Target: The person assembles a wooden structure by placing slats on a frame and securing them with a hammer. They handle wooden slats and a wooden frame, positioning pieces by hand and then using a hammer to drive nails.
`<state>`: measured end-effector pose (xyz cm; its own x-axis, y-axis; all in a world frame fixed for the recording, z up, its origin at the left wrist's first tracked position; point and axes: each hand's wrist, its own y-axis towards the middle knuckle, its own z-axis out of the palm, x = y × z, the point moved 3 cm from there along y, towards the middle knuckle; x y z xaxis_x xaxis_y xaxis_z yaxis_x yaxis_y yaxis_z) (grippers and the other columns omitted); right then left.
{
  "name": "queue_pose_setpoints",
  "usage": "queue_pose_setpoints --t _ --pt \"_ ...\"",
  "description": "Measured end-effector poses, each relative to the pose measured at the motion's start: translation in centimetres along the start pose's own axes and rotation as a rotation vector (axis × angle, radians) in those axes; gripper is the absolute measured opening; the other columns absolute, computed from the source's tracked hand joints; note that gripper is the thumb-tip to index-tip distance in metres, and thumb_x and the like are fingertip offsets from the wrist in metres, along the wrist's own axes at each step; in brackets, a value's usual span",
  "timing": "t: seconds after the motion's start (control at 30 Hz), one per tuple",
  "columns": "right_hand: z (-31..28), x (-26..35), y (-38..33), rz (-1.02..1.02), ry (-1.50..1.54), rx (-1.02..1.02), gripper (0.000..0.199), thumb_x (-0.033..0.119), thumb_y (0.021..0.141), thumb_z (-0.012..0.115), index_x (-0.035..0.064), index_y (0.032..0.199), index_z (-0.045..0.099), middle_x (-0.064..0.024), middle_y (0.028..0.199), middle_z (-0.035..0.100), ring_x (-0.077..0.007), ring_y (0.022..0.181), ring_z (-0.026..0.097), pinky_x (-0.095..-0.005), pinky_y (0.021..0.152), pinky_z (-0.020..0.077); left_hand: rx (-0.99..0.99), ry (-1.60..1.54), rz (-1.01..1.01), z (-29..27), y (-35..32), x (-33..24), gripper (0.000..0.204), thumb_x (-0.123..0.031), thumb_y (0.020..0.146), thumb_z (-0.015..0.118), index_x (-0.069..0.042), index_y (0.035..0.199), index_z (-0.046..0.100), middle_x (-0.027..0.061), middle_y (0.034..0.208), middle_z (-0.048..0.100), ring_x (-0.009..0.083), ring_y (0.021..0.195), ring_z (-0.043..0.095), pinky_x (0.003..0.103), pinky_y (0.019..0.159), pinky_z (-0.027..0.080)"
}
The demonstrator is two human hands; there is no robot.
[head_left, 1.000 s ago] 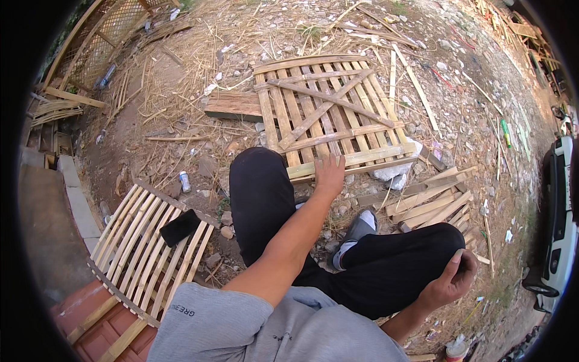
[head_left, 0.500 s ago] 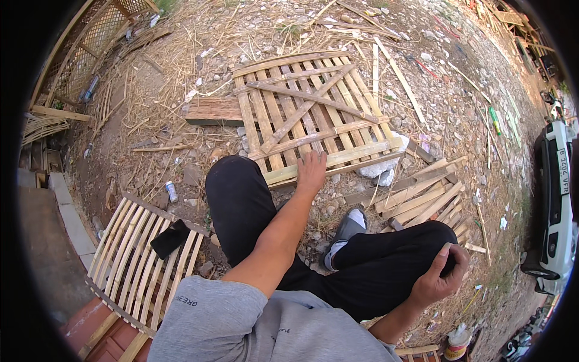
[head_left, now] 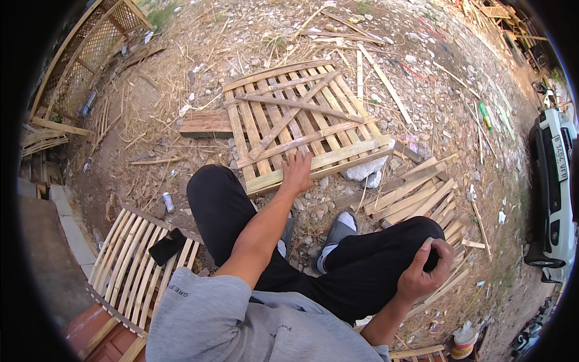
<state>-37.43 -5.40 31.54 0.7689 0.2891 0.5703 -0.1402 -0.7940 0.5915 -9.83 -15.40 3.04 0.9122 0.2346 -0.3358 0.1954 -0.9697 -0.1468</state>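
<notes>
A slatted bamboo panel (head_left: 338,158) with crossed braces lies on the ground in front of my knees. My left hand (head_left: 296,171) is over its near rail, with the fingers across the top and the palm at the edge; the thumb is hidden. Close to my bent right knee, my right hand (head_left: 426,269) is closed, thumb tip brought to the curled fingers. Whatever it may hold cannot be made out. Both legs are in black trousers, and the feet in grey slippers (head_left: 344,227) stand just short of the panel.
A smaller slatted piece (head_left: 136,259) at my left bears a black phone (head_left: 167,246). Loose wooden slats (head_left: 410,193) are heaped at the right, near a white lump (head_left: 364,169). A wooden block (head_left: 205,122) touches the panel's left side. A white car (head_left: 555,175) stands far right.
The whole view has shifted slightly, so the panel sits further left and more of my left foot shows. My left hand stays on the near rail; my right hand keeps its curled pose.
</notes>
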Motion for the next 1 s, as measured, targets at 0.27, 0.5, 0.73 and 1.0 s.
queue_pose_setpoints --t 0.27,0.5,0.73,1.0 --pt "-0.3 -0.2 -0.3 -0.046 0.043 -0.006 0.007 0.002 0.079 0.062 0.0003 0.084 0.058 -0.0111 0.084 0.058 -0.0259 0.078 0.055 -0.0365 0.075 0.0434 -0.077 -0.060 0.064 -10.5 1.0 -3.1 0.085 -0.024 0.055 0.081 -0.013 0.130 0.044 0.0159 0.119 0.050 0.0375 0.115 0.046 0.053 0.091 0.043" --pt "-0.4 0.1 -0.3 -0.073 0.060 0.042 0.009 0.001 0.077 0.062 0.0017 0.084 0.058 -0.0092 0.079 0.060 -0.0260 0.078 0.053 -0.0365 0.076 0.0390 -0.220 -0.027 0.121 -23.3 4.4 -2.9 0.085 -0.028 0.057 0.081 -0.024 0.135 0.046 0.0056 0.112 0.064 0.0285 0.098 0.063 0.043 0.084 0.050" --pt "-0.4 0.2 -0.4 -0.057 0.098 0.035 0.008 0.001 0.075 0.061 0.0008 0.083 0.058 -0.0088 0.075 0.059 -0.0249 0.074 0.050 -0.0359 0.074 0.0373 -0.637 0.232 0.114 -35.0 10.5 1.8 0.055 -0.041 0.075 0.071 -0.019 0.123 0.056 0.0043 0.107 0.066 0.0263 0.095 0.065 0.043 0.078 0.053" --pt "0.8 0.9 0.5 -0.072 0.035 0.069 0.005 0.002 0.075 0.059 0.0019 0.079 0.056 -0.0077 0.071 0.055 -0.0243 0.071 0.047 -0.0355 0.073 0.0354 -0.862 0.511 0.265 -36.6 13.1 8.6 0.033 -0.036 0.083 0.067 -0.011 0.102 0.056 0.0055 0.099 0.061 0.0286 0.094 0.059 0.041 0.074 0.050"
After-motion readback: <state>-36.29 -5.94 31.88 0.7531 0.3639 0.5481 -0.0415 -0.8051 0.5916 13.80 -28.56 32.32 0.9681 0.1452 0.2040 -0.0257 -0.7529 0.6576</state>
